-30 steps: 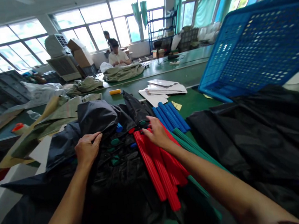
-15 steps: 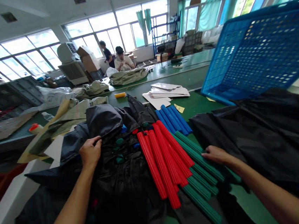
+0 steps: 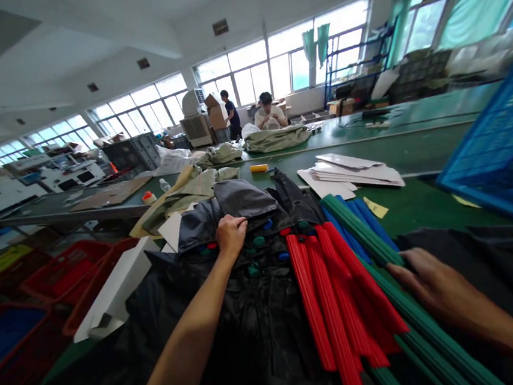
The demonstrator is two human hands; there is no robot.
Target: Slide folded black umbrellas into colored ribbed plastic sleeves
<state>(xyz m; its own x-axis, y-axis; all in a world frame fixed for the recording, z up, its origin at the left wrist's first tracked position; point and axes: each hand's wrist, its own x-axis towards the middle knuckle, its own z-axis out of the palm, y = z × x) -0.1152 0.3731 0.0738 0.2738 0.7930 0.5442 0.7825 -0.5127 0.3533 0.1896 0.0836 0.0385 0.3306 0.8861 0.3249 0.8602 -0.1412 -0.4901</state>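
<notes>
My left hand (image 3: 232, 236) is closed, pinching the edge of a black fabric piece (image 3: 249, 200) and lifting it like a flap. Below that edge, red, blue and green round ends poke out of black fabric pockets. In my closed right hand (image 3: 433, 284) is the near end of a green ribbed tube (image 3: 360, 228), which slants away over the blue ribbed tubes (image 3: 368, 217). Several red ribbed tubes (image 3: 324, 301) lie fanned between my hands. More green tubes (image 3: 433, 336) rest under my right forearm.
White card sheets (image 3: 349, 171) and a yellow slip (image 3: 376, 207) lie on the green table (image 3: 420, 198). A blue plastic crate (image 3: 488, 146) leans at the right. Red crates (image 3: 71, 274) stand low at the left. Two people (image 3: 270, 115) are across the table.
My right hand has taken a green tube and raised it across the blue ones. My left hand keeps the fabric edge. The view has swung left.
</notes>
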